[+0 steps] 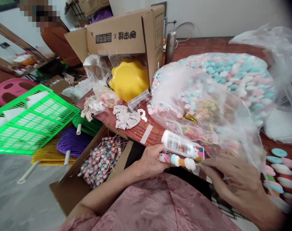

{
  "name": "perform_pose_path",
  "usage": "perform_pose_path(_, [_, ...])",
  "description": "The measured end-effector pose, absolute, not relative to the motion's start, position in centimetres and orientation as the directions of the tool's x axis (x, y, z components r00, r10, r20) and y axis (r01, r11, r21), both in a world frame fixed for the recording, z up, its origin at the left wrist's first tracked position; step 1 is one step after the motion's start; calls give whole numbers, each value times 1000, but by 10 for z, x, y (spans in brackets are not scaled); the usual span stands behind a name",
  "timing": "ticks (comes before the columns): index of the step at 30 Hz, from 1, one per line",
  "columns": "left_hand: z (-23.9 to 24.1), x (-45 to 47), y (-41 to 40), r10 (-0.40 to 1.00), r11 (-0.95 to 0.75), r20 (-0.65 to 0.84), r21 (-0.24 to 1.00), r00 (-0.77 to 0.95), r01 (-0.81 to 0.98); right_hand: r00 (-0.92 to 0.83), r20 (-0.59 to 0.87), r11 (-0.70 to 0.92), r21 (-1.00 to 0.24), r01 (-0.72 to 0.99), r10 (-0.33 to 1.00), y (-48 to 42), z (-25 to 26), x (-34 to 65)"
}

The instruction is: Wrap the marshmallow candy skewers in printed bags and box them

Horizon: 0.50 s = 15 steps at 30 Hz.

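Note:
My left hand is closed around one end of a marshmallow skewer, a short row of white, blue and orange pieces with a printed end near the fist. Close to its far end is my right hand, thumb and fingertips pinched together; whatever they hold is too small to make out. Just behind the skewer lies a stack of printed white wrappers at the table edge. A large clear bag of pastel marshmallows spreads across the table beyond, with gold twist ties on its plastic.
Loose marshmallows lie at the right. A cardboard box with a yellow tub stands behind. Below left are a box of wrapped sweets and a green basket. A person is in the background.

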<state>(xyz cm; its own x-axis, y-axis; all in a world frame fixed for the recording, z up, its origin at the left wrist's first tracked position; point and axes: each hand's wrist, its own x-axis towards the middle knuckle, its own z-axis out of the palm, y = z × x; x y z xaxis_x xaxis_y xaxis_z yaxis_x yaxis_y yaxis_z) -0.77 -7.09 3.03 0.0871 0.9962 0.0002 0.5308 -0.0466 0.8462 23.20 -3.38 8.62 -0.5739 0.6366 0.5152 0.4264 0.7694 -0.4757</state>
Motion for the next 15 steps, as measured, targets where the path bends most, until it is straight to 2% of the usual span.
perform_pose_path(4, [26,-9,-74,999,-22,7,887,35,462,-515,501,717,-538,443,695,-35,88,234])
perform_pose_path(7, [24,-9,-76,999,-25,9,887,38,460,-530,486,716,-535,448,695,-36,87,233])
perform_pose_path(12, [25,-6,-74,972,-74,-72,810,224,582,-649,578,869,-333,366,495,-33,83,228])
perform_pose_path(15, [29,-5,-71,907,-117,-170,775,384,621,-714,577,917,-272,290,397,-31,81,225])
